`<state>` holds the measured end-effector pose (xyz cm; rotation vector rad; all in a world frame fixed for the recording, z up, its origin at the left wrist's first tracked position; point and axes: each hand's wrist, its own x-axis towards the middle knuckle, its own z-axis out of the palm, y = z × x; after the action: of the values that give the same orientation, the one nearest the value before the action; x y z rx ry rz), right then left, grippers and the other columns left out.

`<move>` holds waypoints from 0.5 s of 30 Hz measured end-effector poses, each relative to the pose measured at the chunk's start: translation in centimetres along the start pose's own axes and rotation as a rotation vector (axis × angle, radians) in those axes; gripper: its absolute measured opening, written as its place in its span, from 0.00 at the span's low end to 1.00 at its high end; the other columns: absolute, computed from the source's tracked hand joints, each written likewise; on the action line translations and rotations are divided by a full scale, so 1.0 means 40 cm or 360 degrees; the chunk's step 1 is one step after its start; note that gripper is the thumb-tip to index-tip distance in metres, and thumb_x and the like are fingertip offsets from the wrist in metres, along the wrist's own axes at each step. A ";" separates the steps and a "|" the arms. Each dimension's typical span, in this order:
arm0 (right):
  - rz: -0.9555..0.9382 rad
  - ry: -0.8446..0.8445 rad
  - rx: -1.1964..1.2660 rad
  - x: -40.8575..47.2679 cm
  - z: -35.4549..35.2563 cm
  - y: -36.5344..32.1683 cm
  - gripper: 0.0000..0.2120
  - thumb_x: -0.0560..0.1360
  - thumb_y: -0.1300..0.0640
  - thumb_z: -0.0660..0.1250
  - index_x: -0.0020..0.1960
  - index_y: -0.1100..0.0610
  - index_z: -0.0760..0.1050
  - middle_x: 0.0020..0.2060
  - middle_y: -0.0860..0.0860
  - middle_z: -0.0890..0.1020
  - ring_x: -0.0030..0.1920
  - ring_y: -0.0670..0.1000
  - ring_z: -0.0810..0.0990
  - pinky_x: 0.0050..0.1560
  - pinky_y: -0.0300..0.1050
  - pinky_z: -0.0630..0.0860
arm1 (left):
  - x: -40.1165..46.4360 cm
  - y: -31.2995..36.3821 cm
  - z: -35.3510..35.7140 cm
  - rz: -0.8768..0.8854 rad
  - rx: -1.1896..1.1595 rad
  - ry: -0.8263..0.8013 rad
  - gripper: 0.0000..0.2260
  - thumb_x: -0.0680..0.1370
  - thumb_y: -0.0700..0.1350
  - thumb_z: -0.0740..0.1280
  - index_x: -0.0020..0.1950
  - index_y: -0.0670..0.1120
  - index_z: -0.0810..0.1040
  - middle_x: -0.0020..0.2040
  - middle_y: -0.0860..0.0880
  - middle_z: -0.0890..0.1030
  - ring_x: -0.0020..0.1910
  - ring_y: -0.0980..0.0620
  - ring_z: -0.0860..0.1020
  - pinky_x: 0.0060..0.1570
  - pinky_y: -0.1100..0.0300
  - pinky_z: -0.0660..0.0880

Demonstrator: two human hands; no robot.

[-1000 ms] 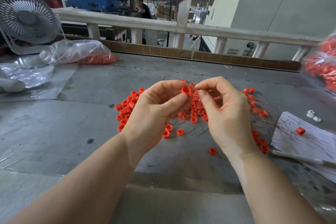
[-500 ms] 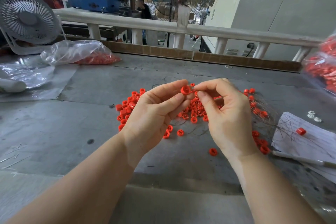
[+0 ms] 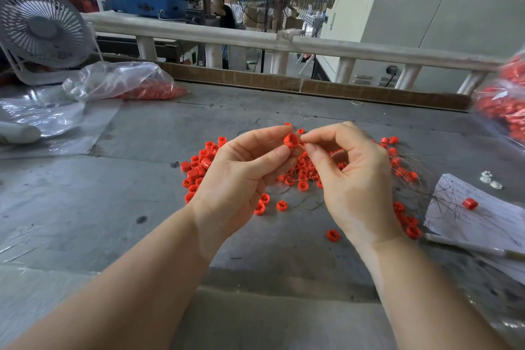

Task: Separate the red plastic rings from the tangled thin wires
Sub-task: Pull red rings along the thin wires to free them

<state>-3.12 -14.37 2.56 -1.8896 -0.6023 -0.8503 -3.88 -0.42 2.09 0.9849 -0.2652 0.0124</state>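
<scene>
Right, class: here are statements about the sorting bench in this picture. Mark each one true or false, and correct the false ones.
1. The left hand pinches a red ring between thumb and forefinger. True.
2. The right hand lies flat and open on the table. False: it is raised, with its thumb and forefinger pinched together beside the ring.
3. A lone red ring sits on the paper sheet at the right. True.
4. The plastic bag beside the white fan holds blue parts. False: its contents are red.
</scene>
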 end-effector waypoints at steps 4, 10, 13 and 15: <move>-0.0028 0.0010 -0.0048 -0.001 0.000 0.002 0.05 0.72 0.67 0.69 0.44 0.59 0.81 0.37 0.52 0.80 0.40 0.44 0.77 0.40 0.27 0.69 | 0.000 0.000 0.001 0.0000 -0.0013 0.0003 0.11 0.66 0.35 0.67 0.42 0.45 0.85 0.41 0.46 0.85 0.42 0.53 0.83 0.41 0.66 0.79; -0.0073 0.0015 -0.0096 -0.002 0.001 0.006 0.06 0.72 0.68 0.69 0.43 0.59 0.81 0.36 0.51 0.79 0.38 0.44 0.75 0.40 0.27 0.68 | -0.002 0.003 0.003 -0.0015 -0.0036 0.0005 0.11 0.66 0.35 0.67 0.42 0.44 0.85 0.41 0.46 0.85 0.42 0.54 0.83 0.41 0.66 0.79; -0.0092 0.0007 -0.0131 -0.003 0.001 0.005 0.06 0.71 0.69 0.69 0.43 0.60 0.81 0.36 0.52 0.79 0.38 0.43 0.74 0.41 0.27 0.68 | -0.002 0.005 0.004 -0.0031 -0.0054 0.0009 0.11 0.66 0.34 0.66 0.42 0.44 0.85 0.41 0.46 0.85 0.41 0.53 0.83 0.42 0.66 0.79; -0.0094 0.0006 -0.0138 -0.003 0.002 0.005 0.06 0.71 0.69 0.69 0.43 0.60 0.81 0.36 0.52 0.79 0.38 0.44 0.74 0.40 0.28 0.68 | -0.003 0.007 0.004 -0.0045 -0.0070 0.0003 0.11 0.66 0.34 0.66 0.41 0.44 0.85 0.40 0.46 0.85 0.41 0.54 0.83 0.41 0.66 0.79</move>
<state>-3.04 -14.41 2.33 -1.9563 -0.6305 -0.9312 -4.05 -0.40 2.38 0.9446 -0.2491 -0.0182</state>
